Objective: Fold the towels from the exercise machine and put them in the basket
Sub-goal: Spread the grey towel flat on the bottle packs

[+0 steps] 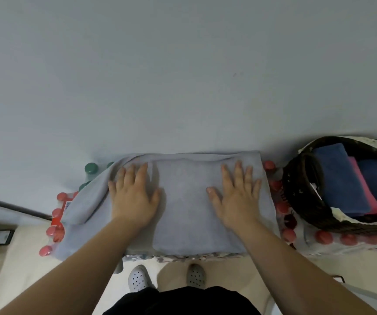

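A grey towel [183, 201] lies folded over packs of capped bottles against the wall. My left hand [133, 196] rests flat on its left half, fingers straight and spread. My right hand [237, 196] lies flat on its right half in the same way. A loose flap of the towel hangs down at the left. To the right stands a dark wicker basket [296, 189] with a lace-trimmed liner. Inside it stand folded dark blue towels [342, 180] and a pink towel [364, 189] between them.
Red-capped bottles [55, 230] and green-capped bottles [91, 168] stick out around the towel's edges. A plain pale wall [183, 76] fills the upper view. A dark bar [12, 206] runs along the floor at the left. My feet in perforated clogs [137, 278] stand on a beige floor.
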